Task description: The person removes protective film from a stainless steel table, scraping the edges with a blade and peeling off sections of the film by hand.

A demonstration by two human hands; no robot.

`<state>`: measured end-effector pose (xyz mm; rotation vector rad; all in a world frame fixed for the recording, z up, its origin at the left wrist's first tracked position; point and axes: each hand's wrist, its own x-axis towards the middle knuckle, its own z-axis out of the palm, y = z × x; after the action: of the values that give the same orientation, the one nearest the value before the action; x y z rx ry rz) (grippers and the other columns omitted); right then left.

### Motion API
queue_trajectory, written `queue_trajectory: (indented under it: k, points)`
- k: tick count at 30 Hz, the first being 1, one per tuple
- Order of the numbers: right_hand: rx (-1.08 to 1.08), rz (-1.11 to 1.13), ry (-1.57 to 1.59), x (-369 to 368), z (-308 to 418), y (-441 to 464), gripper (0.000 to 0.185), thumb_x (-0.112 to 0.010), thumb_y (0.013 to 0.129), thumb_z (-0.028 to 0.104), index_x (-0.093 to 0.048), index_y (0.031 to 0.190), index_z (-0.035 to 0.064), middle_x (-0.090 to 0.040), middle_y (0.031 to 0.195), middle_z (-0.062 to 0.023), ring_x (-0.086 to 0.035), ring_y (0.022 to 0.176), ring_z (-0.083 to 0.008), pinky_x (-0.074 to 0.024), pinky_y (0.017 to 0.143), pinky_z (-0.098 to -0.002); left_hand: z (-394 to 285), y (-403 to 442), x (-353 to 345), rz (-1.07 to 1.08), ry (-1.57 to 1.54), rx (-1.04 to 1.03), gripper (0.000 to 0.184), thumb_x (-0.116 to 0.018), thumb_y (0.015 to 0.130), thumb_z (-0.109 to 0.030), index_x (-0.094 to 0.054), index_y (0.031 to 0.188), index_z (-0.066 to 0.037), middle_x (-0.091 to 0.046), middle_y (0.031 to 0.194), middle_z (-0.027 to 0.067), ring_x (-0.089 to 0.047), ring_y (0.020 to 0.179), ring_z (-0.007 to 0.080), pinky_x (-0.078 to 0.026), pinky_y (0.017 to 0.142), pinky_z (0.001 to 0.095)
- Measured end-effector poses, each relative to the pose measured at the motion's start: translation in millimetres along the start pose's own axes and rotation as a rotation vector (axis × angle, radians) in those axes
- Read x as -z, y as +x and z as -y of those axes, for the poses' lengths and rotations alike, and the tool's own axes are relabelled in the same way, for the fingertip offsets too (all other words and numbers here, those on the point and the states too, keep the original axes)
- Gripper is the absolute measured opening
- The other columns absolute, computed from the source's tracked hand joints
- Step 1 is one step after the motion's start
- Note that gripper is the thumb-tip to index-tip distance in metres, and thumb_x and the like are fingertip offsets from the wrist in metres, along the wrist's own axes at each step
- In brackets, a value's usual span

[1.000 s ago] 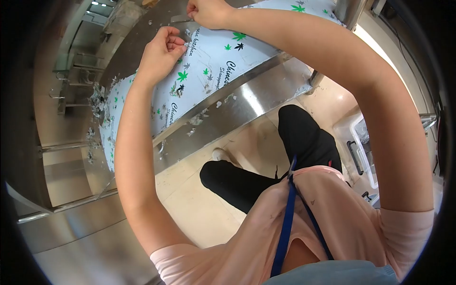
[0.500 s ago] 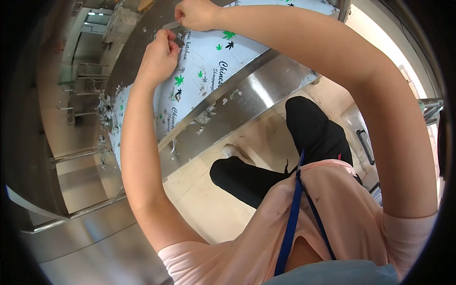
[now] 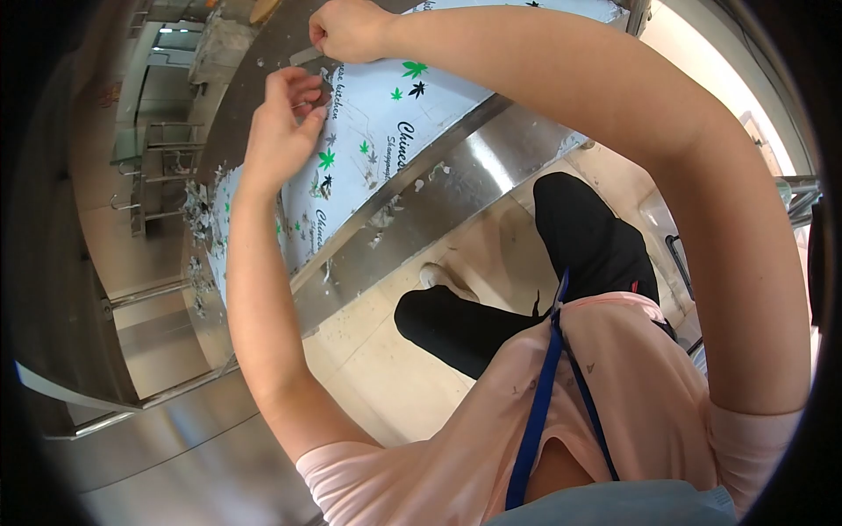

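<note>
A steel surface is partly covered by white protective film, printed with green and black leaves and "Chinese kitchen" lettering. My left hand is over the film's torn far-left edge, its fingers curved and apart, with nothing clear in them. Just beyond it, my right hand is closed, fingers bent down. A small thin greyish flat piece shows under its fingertips and seems to be gripped there; its exact kind is unclear.
Torn film scraps gather along the left side of the surface. More bits stick to the steel front edge. Metal racks with hooks stand at the left. My knees are below the edge, above a tiled floor.
My left hand has loosened from a pinch, its fingers spreading apart. My right hand has shifted slightly left and stays closed. The view has moved a little.
</note>
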<state>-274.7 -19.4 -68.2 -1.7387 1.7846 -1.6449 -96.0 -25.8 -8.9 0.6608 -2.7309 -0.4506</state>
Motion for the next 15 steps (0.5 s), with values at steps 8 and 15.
queue_trajectory:
  k: [8,15]
  points:
    - [-0.016,0.032,-0.003,1,3,-1,0.012,-0.060,0.069,0.010,-0.069,0.076,0.0048,-0.065,0.081,-0.0207,-0.064,0.083,-0.0355,-0.0497,0.077,-0.0425,-9,-3,-16,-0.038,0.631,-0.171,0.029,-0.059,0.081,-0.002,-0.046,0.107,-0.004,-0.067,0.085,0.0130,-0.065,0.077,0.0322,-0.050,0.065,0.0410]
    - [0.001,0.045,-0.008,1,2,-1,0.013,-0.060,0.069,0.009,-0.069,0.077,0.0044,-0.065,0.082,-0.0210,-0.064,0.084,-0.0352,-0.0496,0.077,-0.0422,-14,-11,-8,-0.072,0.417,-0.210,0.029,-0.059,0.079,0.002,-0.046,0.104,-0.003,-0.066,0.080,0.0125,-0.064,0.071,0.0316,-0.050,0.061,0.0400]
